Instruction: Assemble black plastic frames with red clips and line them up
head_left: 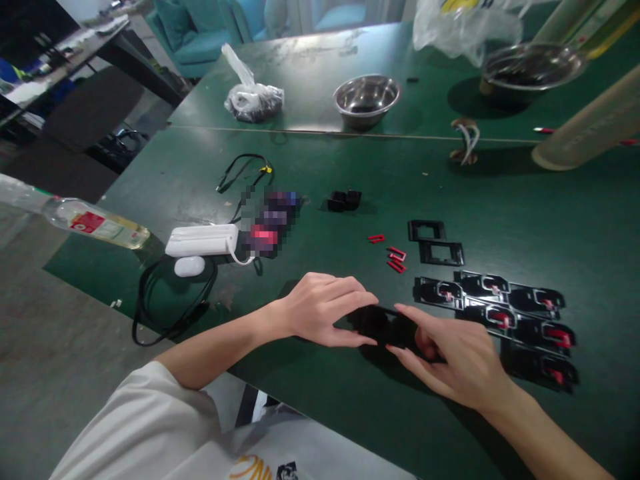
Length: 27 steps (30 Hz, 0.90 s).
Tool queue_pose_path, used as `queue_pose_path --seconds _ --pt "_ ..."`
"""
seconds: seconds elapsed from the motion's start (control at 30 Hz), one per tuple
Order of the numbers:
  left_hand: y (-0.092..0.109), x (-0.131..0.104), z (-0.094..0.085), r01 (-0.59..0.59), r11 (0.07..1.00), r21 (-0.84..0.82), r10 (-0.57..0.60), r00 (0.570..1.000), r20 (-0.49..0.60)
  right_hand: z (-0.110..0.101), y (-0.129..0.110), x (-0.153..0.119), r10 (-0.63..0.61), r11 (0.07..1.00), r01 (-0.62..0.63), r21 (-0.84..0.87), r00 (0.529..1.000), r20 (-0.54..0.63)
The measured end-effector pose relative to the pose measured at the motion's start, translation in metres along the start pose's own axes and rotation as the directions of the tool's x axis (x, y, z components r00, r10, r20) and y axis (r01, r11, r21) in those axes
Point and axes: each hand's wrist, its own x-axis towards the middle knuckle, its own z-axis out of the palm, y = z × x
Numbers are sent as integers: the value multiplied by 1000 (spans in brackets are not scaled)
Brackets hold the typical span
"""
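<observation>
Between my two hands, just above the green table, is a dark black plastic part (383, 323); its exact shape is hard to make out. My left hand (327, 310) pinches its left end between fingers and thumb. At the other end, my right hand (447, 350) grips it with fingers and thumb. Several black plastic assemblies with red inserts (500, 317) lie in rows to the right. Beyond my hands are small red plastic clips (397, 253) and two black rectangular frames (441, 253). Farther back sits a pair of small black pieces (344, 200).
A white power bank (201, 240), an earbud case (189, 267), a blurred-out phone (275, 223) and black cables (173, 327) lie left. A bottle (100, 223) stands at the left edge. Metal bowls (367, 100), a tied plastic bag (255, 101) and a cylinder (590, 123) are farther back.
</observation>
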Motion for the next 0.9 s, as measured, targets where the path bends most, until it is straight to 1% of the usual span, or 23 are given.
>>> queue_pose_path --seconds 0.3,0.6,0.8,0.9 --pt "-2 0 -3 5 1000 24 -6 999 36 1 0 2 14 1000 -14 -12 1000 2" --pt "-4 -3 -1 14 997 82 -24 992 121 2 -1 3 27 999 -25 -43 999 26" --pt "-4 -3 0 8 997 77 -18 992 127 3 0 2 24 999 -23 -28 999 36" --pt "-5 -3 0 5 996 92 -19 988 153 3 0 3 31 999 -30 -24 999 38"
